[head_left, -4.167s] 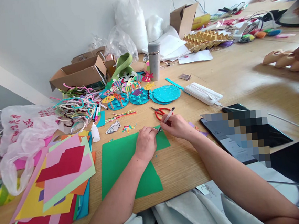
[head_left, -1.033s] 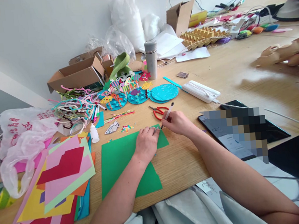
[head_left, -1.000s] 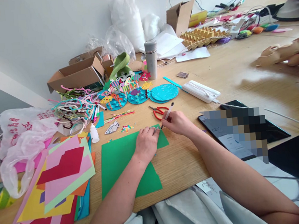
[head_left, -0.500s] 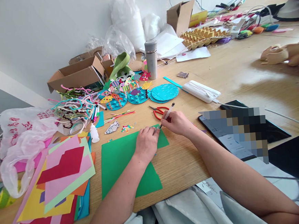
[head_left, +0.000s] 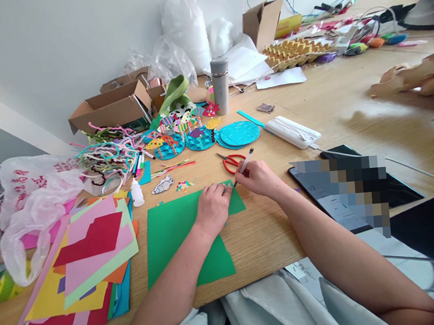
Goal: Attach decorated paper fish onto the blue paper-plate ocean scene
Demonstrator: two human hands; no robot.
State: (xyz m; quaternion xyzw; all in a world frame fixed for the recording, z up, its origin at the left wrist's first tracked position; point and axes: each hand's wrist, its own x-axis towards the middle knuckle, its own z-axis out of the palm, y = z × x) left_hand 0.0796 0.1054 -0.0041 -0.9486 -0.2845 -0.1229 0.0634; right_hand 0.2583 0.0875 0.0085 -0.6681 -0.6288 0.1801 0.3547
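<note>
A sheet of green paper (head_left: 173,236) with a notch cut into its right side lies on the table in front of me. My left hand (head_left: 213,205) rests on the sheet near its upper right part, fingers laid down and slightly bent. Whatever lies beneath those fingertips is hidden. In my right hand (head_left: 258,178) is a slim pen (head_left: 245,163) with a clear barrel and a dark end, tilted, its tip at the paper beside my left fingertips. Just behind the pen lie red-handled scissors (head_left: 232,162).
Coloured paper sheets (head_left: 91,242) are piled at left. Further back are a glue bottle (head_left: 137,193), a fish cutout (head_left: 162,185), blue discs (head_left: 239,133) and a grey flask (head_left: 220,84). A power bank (head_left: 293,132) and tablet (head_left: 328,199) lie right. Another person's hand (head_left: 402,83) shows at far right.
My hands, the pen and the green paper are almost where they were, with only a slight shift at the pen. The other person's hand at far right has moved a little.
</note>
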